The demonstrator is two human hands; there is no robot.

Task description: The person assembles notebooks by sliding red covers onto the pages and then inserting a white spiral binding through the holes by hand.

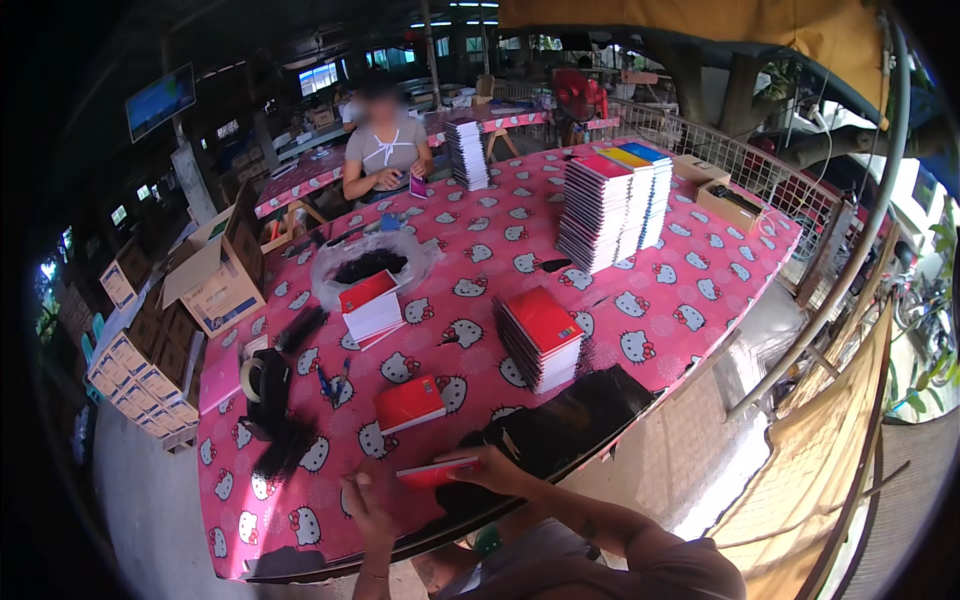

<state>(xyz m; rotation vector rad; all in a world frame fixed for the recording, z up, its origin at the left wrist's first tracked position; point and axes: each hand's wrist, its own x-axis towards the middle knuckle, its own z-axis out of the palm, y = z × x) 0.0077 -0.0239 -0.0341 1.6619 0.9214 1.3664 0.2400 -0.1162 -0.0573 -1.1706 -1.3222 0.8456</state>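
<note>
Right hand [488, 466] on red notebook [437, 472]

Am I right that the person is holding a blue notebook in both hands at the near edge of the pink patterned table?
Not quite: the notebook is red, not blue. The head view shows the left hand and the right hand holding it at the near edge of the pink patterned table, as you said.

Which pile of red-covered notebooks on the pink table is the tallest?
The far-right stack, beside the yellow- and blue-topped ones. It stands much higher than the low piles near the hands.
</note>
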